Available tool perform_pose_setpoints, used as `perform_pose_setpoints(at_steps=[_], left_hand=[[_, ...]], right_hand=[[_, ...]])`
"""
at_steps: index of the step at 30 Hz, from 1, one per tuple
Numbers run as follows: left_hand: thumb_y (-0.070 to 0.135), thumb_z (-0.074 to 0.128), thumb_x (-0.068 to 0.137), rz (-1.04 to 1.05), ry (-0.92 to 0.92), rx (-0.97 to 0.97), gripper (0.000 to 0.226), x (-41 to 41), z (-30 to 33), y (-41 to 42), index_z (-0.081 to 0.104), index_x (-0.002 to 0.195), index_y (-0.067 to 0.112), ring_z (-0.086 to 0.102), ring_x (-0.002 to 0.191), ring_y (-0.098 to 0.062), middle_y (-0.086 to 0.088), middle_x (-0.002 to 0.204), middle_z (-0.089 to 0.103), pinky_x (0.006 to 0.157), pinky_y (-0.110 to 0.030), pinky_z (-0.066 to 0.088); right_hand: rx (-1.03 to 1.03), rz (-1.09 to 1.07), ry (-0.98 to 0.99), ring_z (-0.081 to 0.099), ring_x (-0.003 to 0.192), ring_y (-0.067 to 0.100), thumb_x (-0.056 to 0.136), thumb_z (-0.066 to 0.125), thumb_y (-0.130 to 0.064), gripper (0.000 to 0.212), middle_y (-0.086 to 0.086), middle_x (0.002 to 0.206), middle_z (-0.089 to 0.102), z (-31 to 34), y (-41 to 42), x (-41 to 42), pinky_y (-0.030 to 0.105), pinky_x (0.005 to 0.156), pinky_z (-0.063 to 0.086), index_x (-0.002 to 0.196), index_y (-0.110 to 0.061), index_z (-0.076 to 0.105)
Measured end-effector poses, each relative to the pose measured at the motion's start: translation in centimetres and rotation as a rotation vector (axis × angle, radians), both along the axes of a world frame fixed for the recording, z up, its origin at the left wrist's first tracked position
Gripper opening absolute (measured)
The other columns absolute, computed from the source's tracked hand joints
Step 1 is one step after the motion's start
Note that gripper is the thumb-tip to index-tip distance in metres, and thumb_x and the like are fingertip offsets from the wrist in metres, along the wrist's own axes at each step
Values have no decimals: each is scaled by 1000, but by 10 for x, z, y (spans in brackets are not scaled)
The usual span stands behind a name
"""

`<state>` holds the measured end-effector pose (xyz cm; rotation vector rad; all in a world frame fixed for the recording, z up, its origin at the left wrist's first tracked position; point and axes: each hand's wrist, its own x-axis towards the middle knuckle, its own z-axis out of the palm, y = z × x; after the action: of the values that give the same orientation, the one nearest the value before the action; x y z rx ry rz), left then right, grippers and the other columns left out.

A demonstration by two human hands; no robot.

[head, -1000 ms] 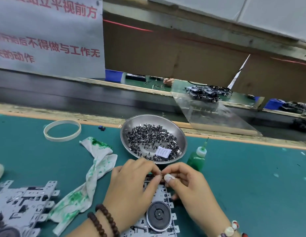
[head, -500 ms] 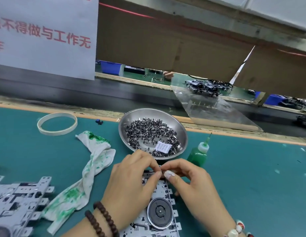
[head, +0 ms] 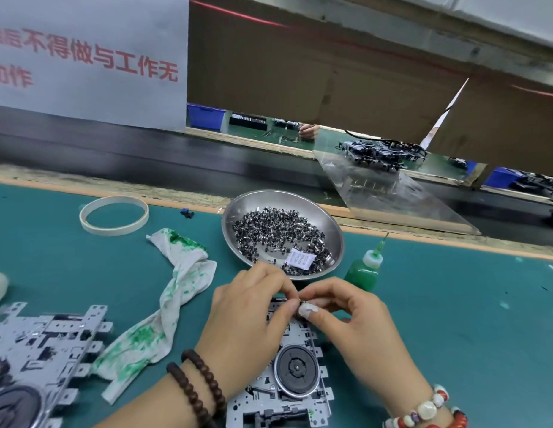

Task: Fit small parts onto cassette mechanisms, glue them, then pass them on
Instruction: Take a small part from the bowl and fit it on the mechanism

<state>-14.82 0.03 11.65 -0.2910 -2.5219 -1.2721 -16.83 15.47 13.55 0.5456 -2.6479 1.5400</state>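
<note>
Head view: left hand (head: 247,319) and right hand (head: 358,322) pinch a small part (head: 301,301) over the cassette mechanism (head: 287,384).

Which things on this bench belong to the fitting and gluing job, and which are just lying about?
In use:
- left hand and right hand, pinching a small part
- cassette mechanism under them
- metal dish of small parts
- green glue bottle

Lying about:
- stained rag
- tape ring
- second mechanism at left
- small blue piece
</note>
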Motion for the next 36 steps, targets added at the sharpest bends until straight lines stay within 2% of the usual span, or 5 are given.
perform_pose_setpoints(at_steps=[11,18,21,25,36], left_hand=[[32,55,89,14,44,-144,22,4,2,0,41,79,46,39,95,8,26,98,46,84,-22,23],[33,53,89,0,92,-71,16,2,0,0,43,82,43,45,96,3,22,96,49,89,-29,33],[33,54,89,-12,94,-31,11,1,0,0,47,84,37,49,94,-3,18,92,51,87,-38,41],[35,52,86,-30,89,-31,16,2,1,0,41,77,44,50,95,-4,19,94,52,87,-40,42],[27,62,86,-42,54,-24,21,2,3,0,47,83,42,49,99,-1,20,97,51,91,-40,40]], right_hand=[[-15,21,-60,66,77,-1,83,67,-15,21,-15,78,72,3,0,1,11,59,46,77,-34,71],[-30,18,-60,64,79,-1,86,61,-11,33,-16,82,72,1,0,1,15,51,47,84,-42,70],[-142,-1,-125,66,75,2,87,60,-6,27,-7,79,73,-2,1,-1,15,50,47,84,-31,69],[-301,1,-191,68,74,8,89,56,-2,16,-1,82,75,-5,0,-2,17,48,47,87,-17,61],[-406,17,-220,60,64,4,80,66,0,23,-2,72,69,-4,-4,-1,16,46,46,73,-21,71]])
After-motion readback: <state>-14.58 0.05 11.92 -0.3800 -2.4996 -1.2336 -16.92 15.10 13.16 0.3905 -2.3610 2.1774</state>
